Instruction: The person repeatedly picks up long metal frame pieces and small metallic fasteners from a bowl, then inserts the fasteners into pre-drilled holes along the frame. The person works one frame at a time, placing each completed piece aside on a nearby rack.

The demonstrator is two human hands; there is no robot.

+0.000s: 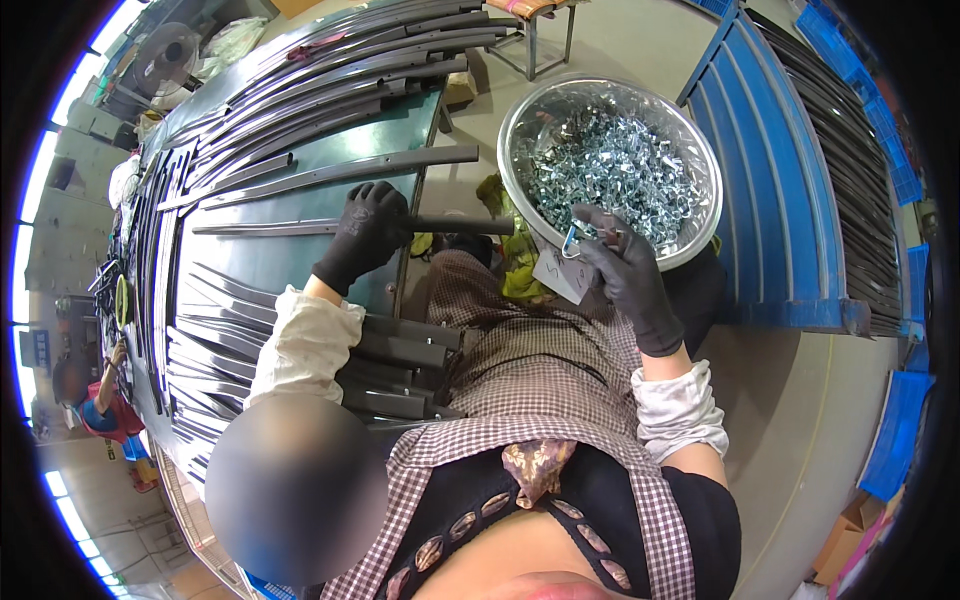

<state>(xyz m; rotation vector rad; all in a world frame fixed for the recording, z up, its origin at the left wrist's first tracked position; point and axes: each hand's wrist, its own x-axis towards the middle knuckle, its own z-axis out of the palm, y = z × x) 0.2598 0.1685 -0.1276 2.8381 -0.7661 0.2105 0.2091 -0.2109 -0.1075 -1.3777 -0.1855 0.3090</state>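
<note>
My left hand (368, 228), in a black glove, is closed around a dark grey metal tube (465, 225). The tube's near end juts past the table edge toward the middle. My right hand (630, 280), also black-gloved, pinches a small shiny metal clip (570, 243) between thumb and fingers. Just beyond that hand stands a wide steel basin (510, 150), heaped with many small metal clips (615, 165). A white card (562, 275) with handwriting leans by the basin's near rim, partly behind my right hand.
On the left, a green-topped table (345, 140) carries many dark tubes (400, 348), some overhanging its edge. A blue metal rack (765, 190) with more tubes stands to the right. A small stool (530, 45) is beyond. Another person (105, 400) works at the far left.
</note>
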